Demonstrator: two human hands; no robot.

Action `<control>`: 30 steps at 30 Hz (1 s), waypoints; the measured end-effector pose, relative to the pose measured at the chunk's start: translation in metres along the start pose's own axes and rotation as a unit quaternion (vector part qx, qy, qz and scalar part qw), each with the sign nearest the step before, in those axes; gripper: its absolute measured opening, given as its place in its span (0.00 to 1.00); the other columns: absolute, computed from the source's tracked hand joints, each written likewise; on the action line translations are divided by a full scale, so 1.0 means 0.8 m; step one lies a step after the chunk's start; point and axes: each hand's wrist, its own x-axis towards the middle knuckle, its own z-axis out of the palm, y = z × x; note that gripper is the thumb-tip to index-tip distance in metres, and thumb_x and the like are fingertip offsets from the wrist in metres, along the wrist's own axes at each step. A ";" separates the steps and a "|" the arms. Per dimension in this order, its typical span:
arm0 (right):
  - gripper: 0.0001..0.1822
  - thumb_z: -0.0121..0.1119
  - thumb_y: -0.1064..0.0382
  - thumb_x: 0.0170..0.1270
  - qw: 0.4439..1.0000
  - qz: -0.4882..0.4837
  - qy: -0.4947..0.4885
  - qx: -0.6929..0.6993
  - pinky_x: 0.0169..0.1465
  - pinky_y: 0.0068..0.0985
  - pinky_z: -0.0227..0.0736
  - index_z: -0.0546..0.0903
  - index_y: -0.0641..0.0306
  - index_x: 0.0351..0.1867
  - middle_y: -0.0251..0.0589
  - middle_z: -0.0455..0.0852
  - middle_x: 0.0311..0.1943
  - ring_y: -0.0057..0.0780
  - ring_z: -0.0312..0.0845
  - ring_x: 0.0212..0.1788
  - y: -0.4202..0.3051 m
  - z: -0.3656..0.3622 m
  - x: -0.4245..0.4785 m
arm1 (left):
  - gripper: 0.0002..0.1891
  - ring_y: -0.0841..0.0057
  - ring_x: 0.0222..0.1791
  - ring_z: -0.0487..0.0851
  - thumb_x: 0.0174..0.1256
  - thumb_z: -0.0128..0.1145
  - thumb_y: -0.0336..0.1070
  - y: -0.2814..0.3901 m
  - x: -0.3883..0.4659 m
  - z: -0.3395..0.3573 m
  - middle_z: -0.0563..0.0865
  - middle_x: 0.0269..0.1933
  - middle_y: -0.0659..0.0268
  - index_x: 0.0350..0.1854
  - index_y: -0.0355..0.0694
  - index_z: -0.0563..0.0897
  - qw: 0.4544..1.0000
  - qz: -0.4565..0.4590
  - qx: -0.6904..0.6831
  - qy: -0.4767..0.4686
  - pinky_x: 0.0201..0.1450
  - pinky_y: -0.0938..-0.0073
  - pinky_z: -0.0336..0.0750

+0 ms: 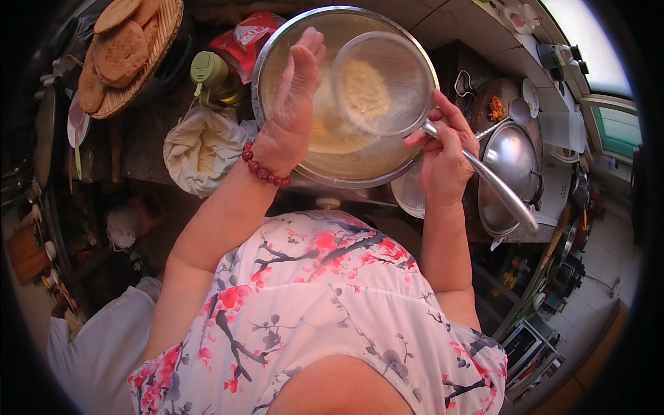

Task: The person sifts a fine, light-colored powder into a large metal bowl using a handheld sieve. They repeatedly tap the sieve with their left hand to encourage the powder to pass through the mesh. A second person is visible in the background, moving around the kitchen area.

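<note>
My right hand grips the metal handle of a round fine-mesh sieve, holding it over a wide stainless steel bowl. A mound of pale yellowish flour lies in the sieve. Beneath it, more powder coats the bowl's floor. My left hand is raised flat at the sieve's left side, above the bowl. It holds nothing and appears apart from the sieve's rim. A red bead bracelet circles that wrist. Part of a pale, dusted container shows below the bowl, partly hidden by my right hand.
Left of the bowl stand a cloth sack of meal, a green-lidded oil jug and a red packet. A woven basket holds flatbreads. A metal pan or lid sits at right. Someone's white garment shows lower left.
</note>
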 end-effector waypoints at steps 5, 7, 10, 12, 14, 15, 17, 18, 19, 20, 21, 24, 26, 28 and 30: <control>0.23 0.39 0.75 0.60 1.000 -0.005 -0.010 -0.022 0.32 0.23 0.81 0.74 0.78 0.56 0.42 0.74 0.39 0.30 0.80 0.28 0.005 0.011 -0.011 | 0.52 0.68 0.75 0.52 0.61 0.33 0.77 -0.005 0.003 0.000 0.54 0.75 0.55 0.74 0.35 0.49 0.999 -0.003 -0.014 -0.034 0.75 0.69 0.43; 0.23 0.39 0.75 0.60 0.999 -0.004 -0.018 0.026 0.32 0.23 0.81 0.73 0.78 0.57 0.42 0.74 0.40 0.31 0.80 0.28 0.004 -0.006 -0.001 | 0.52 0.68 0.75 0.52 0.61 0.32 0.77 0.000 0.000 0.002 0.54 0.75 0.55 0.74 0.35 0.49 1.000 0.001 -0.010 -0.013 0.75 0.69 0.43; 0.23 0.39 0.75 0.61 1.000 -0.003 -0.006 -0.023 0.33 0.23 0.81 0.75 0.76 0.57 0.42 0.73 0.41 0.31 0.80 0.28 0.008 0.010 -0.012 | 0.52 0.68 0.75 0.51 0.61 0.33 0.77 -0.002 0.000 0.000 0.54 0.75 0.55 0.74 0.35 0.49 1.000 0.000 0.006 -0.005 0.75 0.69 0.43; 0.22 0.39 0.75 0.61 1.000 0.010 -0.007 -0.026 0.33 0.23 0.81 0.75 0.77 0.56 0.41 0.73 0.40 0.31 0.80 0.28 0.007 0.013 -0.014 | 0.52 0.68 0.75 0.51 0.61 0.33 0.77 -0.009 0.000 -0.003 0.53 0.75 0.55 0.74 0.35 0.49 0.999 -0.003 -0.004 -0.052 0.75 0.68 0.43; 0.23 0.40 0.74 0.61 1.000 -0.006 0.001 0.002 0.33 0.24 0.81 0.74 0.76 0.57 0.41 0.73 0.40 0.31 0.80 0.28 0.007 -0.002 -0.004 | 0.52 0.67 0.75 0.50 0.61 0.33 0.78 -0.003 0.000 -0.002 0.53 0.75 0.54 0.74 0.35 0.49 1.000 -0.006 0.012 0.003 0.75 0.66 0.43; 0.23 0.40 0.74 0.61 1.000 -0.014 0.005 0.016 0.34 0.24 0.81 0.74 0.76 0.58 0.41 0.72 0.41 0.31 0.80 0.28 0.007 -0.006 0.000 | 0.52 0.66 0.75 0.50 0.60 0.33 0.78 -0.001 0.000 -0.001 0.53 0.75 0.54 0.74 0.35 0.49 0.999 -0.007 0.020 0.030 0.75 0.65 0.43; 0.23 0.39 0.74 0.61 1.000 -0.006 0.007 -0.013 0.34 0.24 0.81 0.74 0.76 0.57 0.41 0.72 0.40 0.31 0.80 0.28 0.011 0.002 -0.006 | 0.53 0.66 0.76 0.50 0.60 0.33 0.79 -0.005 0.000 0.001 0.53 0.75 0.54 0.74 0.35 0.49 1.000 -0.019 0.017 0.009 0.75 0.64 0.42; 0.23 0.39 0.75 0.61 0.999 0.010 -0.013 -0.031 0.34 0.24 0.81 0.74 0.76 0.57 0.41 0.73 0.40 0.31 0.80 0.28 0.011 0.007 -0.012 | 0.53 0.66 0.76 0.50 0.59 0.33 0.79 -0.007 0.000 0.001 0.53 0.75 0.54 0.74 0.35 0.49 1.000 -0.025 0.016 -0.002 0.75 0.63 0.42; 0.23 0.38 0.75 0.61 0.998 0.025 -0.033 -0.048 0.34 0.23 0.81 0.74 0.76 0.57 0.40 0.73 0.40 0.31 0.80 0.28 0.011 0.010 -0.015 | 0.53 0.66 0.76 0.50 0.59 0.32 0.79 -0.006 -0.001 0.001 0.53 0.75 0.54 0.74 0.35 0.49 1.000 -0.023 0.009 -0.003 0.75 0.63 0.42; 0.23 0.38 0.75 0.61 0.999 0.017 -0.028 -0.023 0.35 0.23 0.81 0.74 0.75 0.58 0.40 0.72 0.40 0.31 0.80 0.28 0.009 0.006 -0.011 | 0.53 0.66 0.76 0.50 0.59 0.32 0.79 -0.003 -0.002 0.000 0.53 0.75 0.54 0.74 0.35 0.49 1.000 -0.020 0.002 -0.004 0.75 0.64 0.42; 0.23 0.38 0.75 0.60 1.000 0.006 -0.012 -0.011 0.35 0.24 0.81 0.74 0.74 0.58 0.40 0.72 0.40 0.31 0.80 0.28 0.009 0.004 -0.008 | 0.53 0.66 0.76 0.50 0.60 0.32 0.79 -0.002 -0.002 0.000 0.53 0.75 0.54 0.74 0.35 0.49 1.000 -0.018 -0.004 -0.004 0.75 0.64 0.42; 0.24 0.38 0.74 0.60 0.999 -0.026 0.011 -0.029 0.34 0.24 0.81 0.75 0.74 0.57 0.40 0.72 0.40 0.31 0.80 0.28 0.017 0.002 -0.007 | 0.53 0.66 0.76 0.50 0.60 0.32 0.79 -0.004 -0.001 -0.005 0.53 0.75 0.54 0.74 0.35 0.49 1.000 -0.009 0.018 0.004 0.75 0.64 0.43; 0.23 0.38 0.75 0.61 0.999 0.000 -0.011 -0.031 0.35 0.23 0.81 0.75 0.74 0.57 0.40 0.72 0.40 0.30 0.80 0.29 0.013 0.004 -0.012 | 0.53 0.66 0.75 0.50 0.60 0.32 0.79 -0.006 -0.001 -0.005 0.54 0.75 0.54 0.74 0.35 0.49 1.000 -0.006 0.008 -0.027 0.75 0.63 0.43; 0.23 0.39 0.75 0.61 0.999 0.012 -0.030 0.007 0.34 0.23 0.81 0.75 0.73 0.57 0.40 0.72 0.40 0.29 0.80 0.28 0.011 -0.004 -0.006 | 0.53 0.66 0.75 0.51 0.60 0.31 0.79 -0.003 -0.003 -0.003 0.54 0.75 0.54 0.74 0.35 0.49 1.000 -0.001 0.016 -0.017 0.75 0.63 0.43; 0.22 0.39 0.75 0.60 1.000 -0.005 0.008 0.002 0.33 0.24 0.81 0.76 0.74 0.55 0.39 0.72 0.39 0.28 0.79 0.28 0.016 -0.001 -0.005 | 0.53 0.66 0.75 0.52 0.60 0.31 0.79 0.003 -0.004 -0.001 0.55 0.74 0.54 0.74 0.35 0.49 0.999 0.004 0.041 0.033 0.74 0.63 0.43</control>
